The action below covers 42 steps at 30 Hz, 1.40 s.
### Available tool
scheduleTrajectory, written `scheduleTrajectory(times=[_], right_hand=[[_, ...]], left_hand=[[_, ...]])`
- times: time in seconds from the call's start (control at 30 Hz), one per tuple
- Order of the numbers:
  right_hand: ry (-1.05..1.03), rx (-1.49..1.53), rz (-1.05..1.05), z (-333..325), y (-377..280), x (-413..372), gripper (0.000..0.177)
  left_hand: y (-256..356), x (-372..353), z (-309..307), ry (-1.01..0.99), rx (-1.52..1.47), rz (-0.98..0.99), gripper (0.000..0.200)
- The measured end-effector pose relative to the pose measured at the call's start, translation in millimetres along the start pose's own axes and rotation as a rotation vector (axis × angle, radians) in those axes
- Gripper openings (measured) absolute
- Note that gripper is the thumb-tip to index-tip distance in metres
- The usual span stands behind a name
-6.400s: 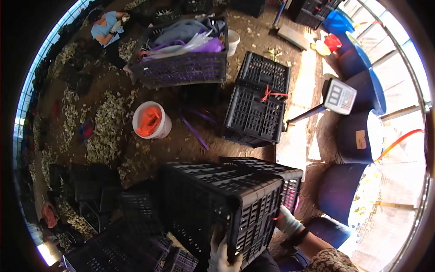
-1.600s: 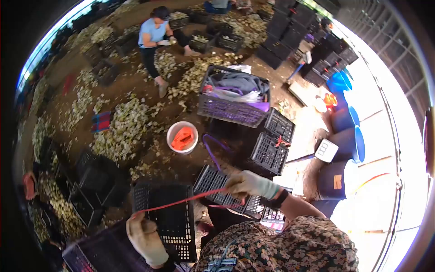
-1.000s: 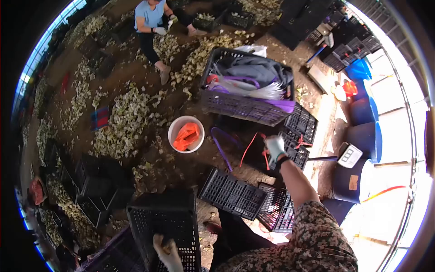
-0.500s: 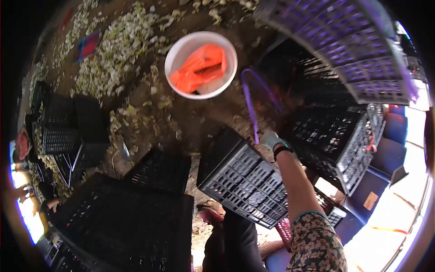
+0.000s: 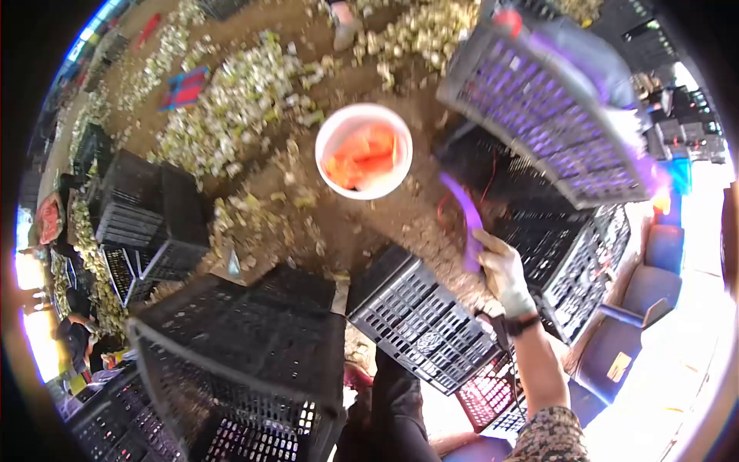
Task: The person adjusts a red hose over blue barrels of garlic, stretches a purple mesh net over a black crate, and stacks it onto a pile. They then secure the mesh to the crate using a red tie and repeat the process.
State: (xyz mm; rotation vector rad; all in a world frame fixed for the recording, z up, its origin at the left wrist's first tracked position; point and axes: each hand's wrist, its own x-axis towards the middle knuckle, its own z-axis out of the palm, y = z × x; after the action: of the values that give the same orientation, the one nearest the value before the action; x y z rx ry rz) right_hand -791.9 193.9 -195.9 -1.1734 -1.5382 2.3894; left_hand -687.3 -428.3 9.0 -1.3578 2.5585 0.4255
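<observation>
Fingers of the gloved right hand (image 5: 504,271) are curled around the lower end of a purple strap (image 5: 466,219), just right of the frame's centre. The strap rises from the fist in a curved band toward the upper middle of the frame. The wrist wears a dark band, and the bare forearm runs down to a flower-printed sleeve (image 5: 556,439) at the bottom right. The left hand does not show, so its fingers cannot be judged.

Just below and left of the fist a flat black crate (image 5: 419,327) lies tilted on the dirt floor. To the right of the hand stands a deeper black crate (image 5: 573,258), with thin red strings (image 5: 488,175) hanging in the dark gap above it. A purple basket (image 5: 543,115) fills the upper right, tipped at an angle. A white bucket (image 5: 327,142) holding an orange bag (image 5: 362,158) sits upper centre, well apart from the hand. A large black crate (image 5: 239,346) takes up the lower left. Pale husks (image 5: 239,108) lie scattered across the upper left, and a red crate (image 5: 487,396) peeks out at the bottom.
</observation>
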Motion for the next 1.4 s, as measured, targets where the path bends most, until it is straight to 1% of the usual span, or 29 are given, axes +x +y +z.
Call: scheduleTrajectory(times=[0.07, 0.1, 0.13, 0.17, 0.2, 0.23, 0.27, 0.3, 0.33, 0.4, 0.43, 0.5, 0.53, 0.57, 0.63, 0.67, 0.7, 0.77, 0.8, 0.87, 0.9, 1.03, 1.07, 1.1, 1.23, 1.27, 1.3, 1.37, 1.4], right_hand=[[-0.031, -0.127, -0.11, 47, -100, -81, 0.05], [-0.074, -0.641, -0.323, 67, -152, -118, 0.037], [-0.146, -0.593, -0.402, 87, -190, -151, 0.03], [-0.223, -0.548, -0.471, 107, -224, -186, 0.024], [-0.276, -0.384, -0.376, 130, -259, -218, 0.023], [-0.346, -0.222, -0.277, 155, -290, -247, 0.023], [-0.374, -0.261, -0.342, 180, -318, -270, 0.022], [-0.382, -0.145, -0.318, 205, -333, -290, 0.015], [-0.434, -0.126, -0.323, 230, -349, -311, 0.017], [-0.568, -0.267, -0.335, 271, -390, -355, 0.021], [-0.643, -0.274, -0.248, 287, -404, -376, 0.019], [-0.867, -0.255, -0.342, 309, -405, -387, 0.017], [-0.984, -0.166, -0.213, 319, -410, -399, 0.015], [-1.129, -0.077, -0.23, 328, -413, -411, 0.022], [-1.143, -0.258, -0.491, 341, -416, -433, 0.025], [-1.08, -0.307, -0.704, 349, -416, -445, 0.02], [-0.868, -0.513, -1.008, 355, -416, -453, 0.012], [-0.712, -0.316, -1.276, 372, -407, -462, 0.009], [-0.816, -0.14, -1.051, 374, -403, -474, 0.009], [-0.913, 0.302, -0.584, 379, -395, -498, 0.013], [-0.855, 0.262, -0.625, 386, -388, -511, 0.014], [-0.825, 0.372, -0.591, 424, -366, -554, 0.016], [-0.889, 0.438, -0.757, 439, -377, -567, 0.014], [-0.789, 0.173, -0.937, 436, -394, -584, 0.011], [-0.748, 0.349, -1.076, 447, -463, -638, 0.017], [-0.72, 0.347, -1.098, 448, -479, -650, 0.018], [-0.808, 0.343, -1.143, 448, -492, -649, 0.016], [-0.964, 0.322, -1.15, 446, -498, -643, 0.014], [-0.947, 0.343, -1.156, 453, -491, -635, 0.014]], left_hand=[[14, -12, -24, -0.018, 0.005, 0.059, 0.086], [42, -30, -34, 0.165, 0.127, 0.432, 0.088], [83, -49, -47, 0.366, 0.249, 0.804, 0.09], [118, -65, -60, 0.348, 0.168, 0.932, 0.073], [150, -85, -60, 0.123, -0.398, 0.891, 0.075], [181, -111, -76, -0.153, -0.723, 0.846, 0.076], [216, -123, -95, -0.262, -0.832, 1.095, 0.07], [256, -161, -137, -0.529, -0.985, 0.972, 0.086], [282, -176, -166, -0.566, -1.014, 1.211, 0.095], [320, -206, -227, -0.582, -1.103, 1.433, 0.091], [332, -226, -262, -0.53, -1.196, 1.418, 0.069], [334, -227, -301, -0.406, -1.082, 1.529, 0.038], [328, -234, -318, -0.55, -1.261, 1.363, 0.017], [324, -229, -329, -0.46, -1.29, 1.442, 0.015], [305, -227, -352, -0.433, -1.331, 1.31, 0.014], [296, -223, -358, -0.411, -1.397, 1.291, 0.012], [288, -219, -364, -0.323, -1.397, 1.335, 0.012], [269, -213, -377, -0.356, -1.574, 1.253, 0.013], [259, -204, -376, -0.541, -1.836, 1.1, 0.013], [239, -205, -396, -0.637, -1.975, 1.032, 0.012], [230, -198, -400, -0.644, -2.01, 0.996, 0.012], [199, -163, -433, -0.052, -1.981, 1.001, 0.018], [185, -144, -450, 0.005, -1.982, 1.041, 0.019], [172, -127, -469, 0.065, -1.984, 1.08, 0.02], [125, -99, -553, 0.338, -2.156, 0.885, 0.012], [110, -70, -557, 0.341, -2.141, 1.045, 0.014], [94, -70, -562, 0.358, -2.08, 1.073, 0.021], [66, -74, -558, 0.591, -1.803, 1.227, 0.018], [56, -71, -548, 0.706, -1.714, 1.176, 0.018]])
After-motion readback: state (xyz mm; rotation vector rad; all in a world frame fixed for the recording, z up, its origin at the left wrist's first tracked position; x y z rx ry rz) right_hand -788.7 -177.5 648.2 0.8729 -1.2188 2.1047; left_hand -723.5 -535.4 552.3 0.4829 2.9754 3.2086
